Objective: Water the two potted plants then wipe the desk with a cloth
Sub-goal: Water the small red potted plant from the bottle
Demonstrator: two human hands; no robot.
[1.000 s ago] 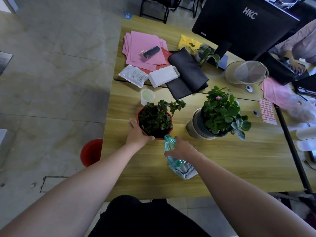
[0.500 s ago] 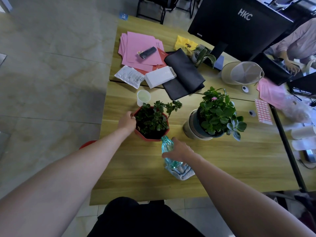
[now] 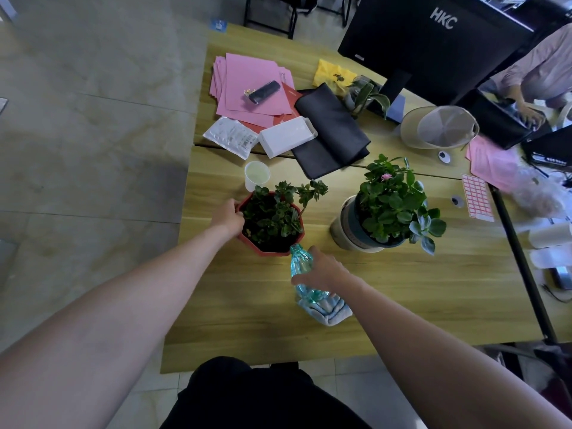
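Your left hand [image 3: 227,218] fingers clamp the red pot [image 3: 268,248] rim; right hand [image 3: 325,269] fingers wrap the tilted bottle [image 3: 301,262], its mouth at the pot's edge.

Dim, bluish daylight; soft shadows, wide-angle bending and blur at edges.

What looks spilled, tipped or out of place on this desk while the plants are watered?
No spill or damage shows. The white pot with the flowering plant seems to lean left, though the wide lens may cause that. The right hand tilts the bottle over the red pot, which the left hand steadies.
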